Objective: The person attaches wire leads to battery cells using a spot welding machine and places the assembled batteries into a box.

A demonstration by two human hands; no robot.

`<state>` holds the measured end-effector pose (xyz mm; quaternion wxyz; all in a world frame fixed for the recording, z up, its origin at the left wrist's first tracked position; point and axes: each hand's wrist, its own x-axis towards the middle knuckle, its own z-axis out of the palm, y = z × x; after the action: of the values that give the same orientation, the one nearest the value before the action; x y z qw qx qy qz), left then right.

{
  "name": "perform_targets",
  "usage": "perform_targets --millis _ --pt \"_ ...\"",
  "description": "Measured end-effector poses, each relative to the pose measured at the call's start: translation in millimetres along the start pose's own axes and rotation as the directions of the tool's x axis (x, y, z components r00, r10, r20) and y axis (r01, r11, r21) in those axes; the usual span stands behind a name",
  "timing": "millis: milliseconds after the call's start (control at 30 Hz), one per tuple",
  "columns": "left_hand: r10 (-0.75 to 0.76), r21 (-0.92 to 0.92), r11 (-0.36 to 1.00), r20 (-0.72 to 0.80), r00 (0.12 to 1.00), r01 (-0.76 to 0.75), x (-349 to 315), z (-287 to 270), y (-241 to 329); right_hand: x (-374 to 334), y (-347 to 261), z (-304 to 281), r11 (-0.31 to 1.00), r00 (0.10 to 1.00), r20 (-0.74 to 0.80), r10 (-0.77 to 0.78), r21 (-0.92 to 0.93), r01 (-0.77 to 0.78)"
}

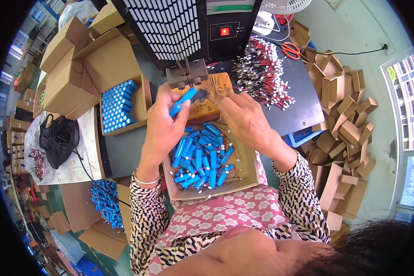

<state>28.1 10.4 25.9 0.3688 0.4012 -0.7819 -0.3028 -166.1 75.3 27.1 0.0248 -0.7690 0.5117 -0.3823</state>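
My left hand (pixel 167 120) is closed around a blue cylindrical battery cell (pixel 185 100), tilted with its upper end close under the two metal electrodes (pixel 185 67) of a black spot welder (pixel 223 50). My right hand (pixel 244 114) is pinched at the right edge of a scorched wooden block (pixel 206 108); whatever its fingertips hold is hidden. Directly below both hands, a cardboard box (pixel 244 178) holds many blue cells with thin leads and white connectors. Right of the welder, a heap of red and black wire leads (pixel 264 73) with white connectors lies on the dark table.
At left, an open carton (pixel 145 99) holds upright blue cells in rows. Lower left, another carton (pixel 76 207) contains more wired cells. Orange-handled scissors (pixel 290 50) and a white fan (pixel 287 4) are at the far right. Cardboard pieces (pixel 349 131) pile up beyond the table's right edge.
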Motion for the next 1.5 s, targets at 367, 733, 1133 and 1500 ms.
perform_targets --millis 367,733,1133,1500 --pt "0.196 0.118 0.976 -0.111 0.974 -0.183 12 26 -16 28 4 15 0.813 0.952 -0.074 0.296 0.542 -0.211" --pt "0.186 0.092 0.980 -0.092 0.978 -0.178 11 22 -11 49 -3 15 0.752 0.876 0.119 0.468 0.467 -0.465" --pt "0.216 0.057 0.976 -0.096 0.972 -0.211 11 25 -9 46 5 22 0.736 0.892 0.109 0.439 0.527 -0.426" --pt "0.130 0.045 0.991 -0.053 0.990 -0.128 13 24 -17 46 9 25 0.702 0.880 0.141 0.453 0.552 -0.450"
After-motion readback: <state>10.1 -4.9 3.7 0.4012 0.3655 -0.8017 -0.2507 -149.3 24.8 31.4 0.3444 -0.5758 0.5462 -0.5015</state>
